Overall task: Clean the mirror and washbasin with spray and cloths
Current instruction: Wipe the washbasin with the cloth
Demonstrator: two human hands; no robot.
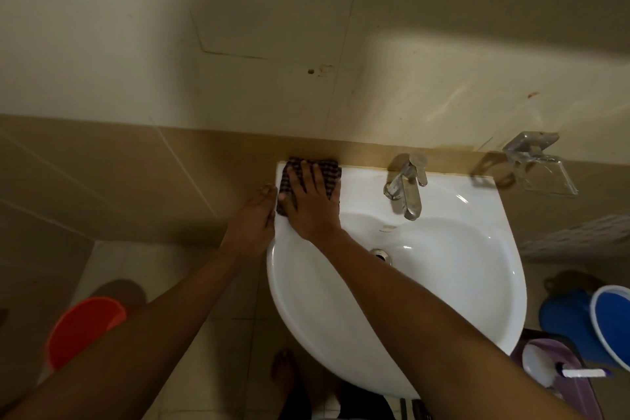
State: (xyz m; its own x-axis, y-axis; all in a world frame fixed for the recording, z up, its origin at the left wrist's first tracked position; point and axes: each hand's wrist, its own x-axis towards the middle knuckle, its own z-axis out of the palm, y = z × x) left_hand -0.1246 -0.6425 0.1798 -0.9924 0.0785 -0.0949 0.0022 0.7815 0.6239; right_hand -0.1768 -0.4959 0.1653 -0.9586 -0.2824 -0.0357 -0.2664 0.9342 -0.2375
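Right hand (312,201) presses checked cloth (329,177) flat under spread fingers, washbasin (477,283) back-left corner; left hand (254,222) rests on rim, fingers straight.

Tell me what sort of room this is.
Most likely a bathroom: a wall-hung white washbasin with a metal tap, tiled walls, and an orange bucket on the floor.

An orange bucket (83,329) stands on the floor left, a blue bucket (610,327) right, a soap holder (542,165) on the wall
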